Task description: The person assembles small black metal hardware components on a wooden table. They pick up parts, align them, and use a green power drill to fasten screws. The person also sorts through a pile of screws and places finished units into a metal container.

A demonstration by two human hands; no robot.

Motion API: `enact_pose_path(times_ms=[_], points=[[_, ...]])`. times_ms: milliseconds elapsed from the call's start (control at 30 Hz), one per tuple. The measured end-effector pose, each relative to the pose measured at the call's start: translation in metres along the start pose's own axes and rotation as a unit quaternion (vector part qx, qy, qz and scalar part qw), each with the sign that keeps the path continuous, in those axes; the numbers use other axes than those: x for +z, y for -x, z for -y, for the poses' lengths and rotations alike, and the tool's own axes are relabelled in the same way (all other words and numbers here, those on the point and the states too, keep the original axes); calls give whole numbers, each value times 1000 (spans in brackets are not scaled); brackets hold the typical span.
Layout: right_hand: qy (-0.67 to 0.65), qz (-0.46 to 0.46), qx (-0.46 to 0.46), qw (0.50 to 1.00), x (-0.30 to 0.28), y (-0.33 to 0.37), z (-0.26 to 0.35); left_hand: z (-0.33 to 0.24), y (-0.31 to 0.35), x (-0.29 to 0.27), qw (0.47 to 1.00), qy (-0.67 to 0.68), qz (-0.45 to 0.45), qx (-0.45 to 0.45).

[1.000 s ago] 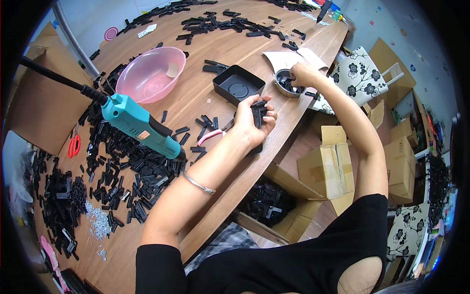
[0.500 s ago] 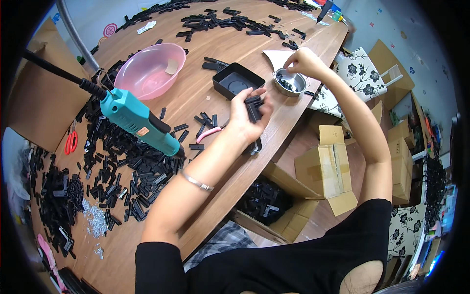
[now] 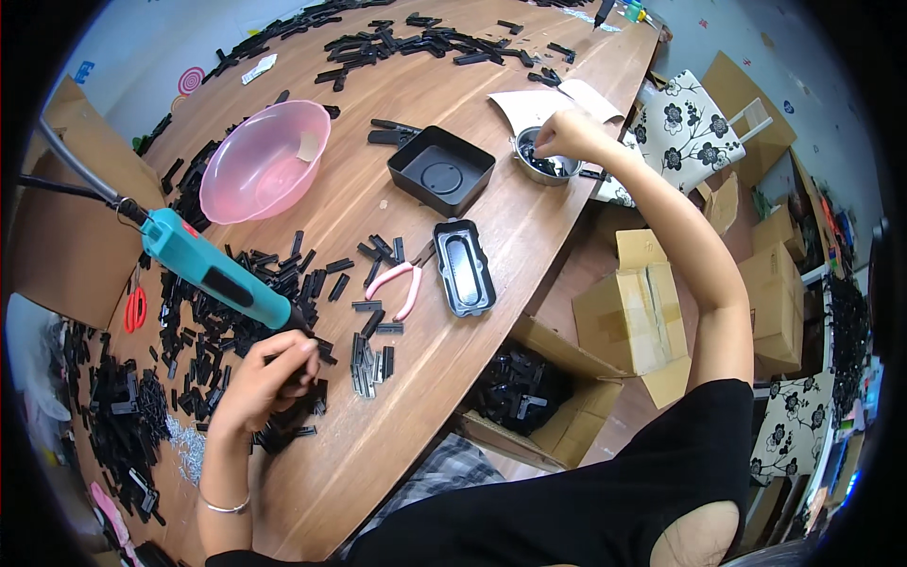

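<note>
My left hand (image 3: 269, 380) is low over the near side of a heap of small black plastic parts (image 3: 194, 321), fingers curled, with black plastic pieces showing dark at the fingers and under the palm. Just above it hangs the tip of a teal electric screwdriver (image 3: 215, 271). My right hand (image 3: 572, 135) reaches into a round metal bowl (image 3: 548, 178) of small black pieces; its fingertips are pinched, and whatever they hold is hidden. Left of that bowl stands a black rectangular tray (image 3: 441, 170). A smaller dark tray (image 3: 464, 268) and pink-handled pliers (image 3: 406, 291) lie nearer me.
A pink basin (image 3: 265, 161) stands at the left, with red scissors (image 3: 136, 309) beyond the heap. Silver screws (image 3: 186, 449) lie nearby. More black parts (image 3: 416, 42) spread along the far side. Open cardboard boxes (image 3: 631, 321) stand beyond the table's right edge.
My left hand has moved from beside the black tray down-left to the heap, uncovering the small tray and pliers. My right hand stays at the metal bowl. The whole view has shifted slightly.
</note>
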State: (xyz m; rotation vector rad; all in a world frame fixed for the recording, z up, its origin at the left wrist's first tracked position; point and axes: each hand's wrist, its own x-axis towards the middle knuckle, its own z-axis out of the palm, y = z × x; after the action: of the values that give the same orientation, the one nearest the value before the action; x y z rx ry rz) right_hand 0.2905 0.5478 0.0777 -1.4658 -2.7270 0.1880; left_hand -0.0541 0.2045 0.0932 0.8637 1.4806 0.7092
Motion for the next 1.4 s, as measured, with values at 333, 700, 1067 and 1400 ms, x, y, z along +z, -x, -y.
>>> enact_pose_path(times_ms=[333,700,1067,1400], points=[[-127,-79,84,985,-20,8,-12,43,-19,-55,696,-506,-413,299],[-287,172,-24,942,-64,55,104,36,27,-17,649,-593,-392,271],[-167,52,-27,984,-43,54,106,-9,-61,94,942,276,98,166],[-18,56,142,988,0,29,-22,17,-18,25,794,-537,-181,221]])
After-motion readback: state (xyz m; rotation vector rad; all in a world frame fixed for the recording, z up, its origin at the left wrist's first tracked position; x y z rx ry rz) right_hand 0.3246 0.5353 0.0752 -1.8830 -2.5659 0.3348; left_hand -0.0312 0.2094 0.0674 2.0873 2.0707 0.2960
